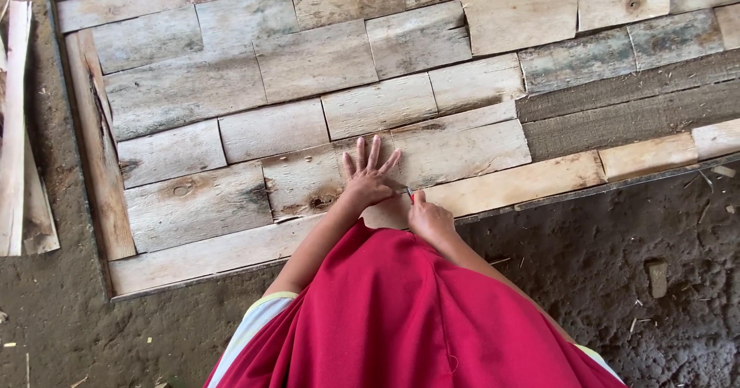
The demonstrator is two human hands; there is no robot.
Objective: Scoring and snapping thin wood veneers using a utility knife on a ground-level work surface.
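Five fingers [373, 159] splayed, perhaps flat

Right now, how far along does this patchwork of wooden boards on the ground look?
Most of the flat panel of weathered wooden boards is already covered with short pieces laid edge to edge. The left hand presses flat on one board, while the right hand holds a small red-tipped tool at the pale bottom edge strip. The dark bare strip at right remains uncovered.
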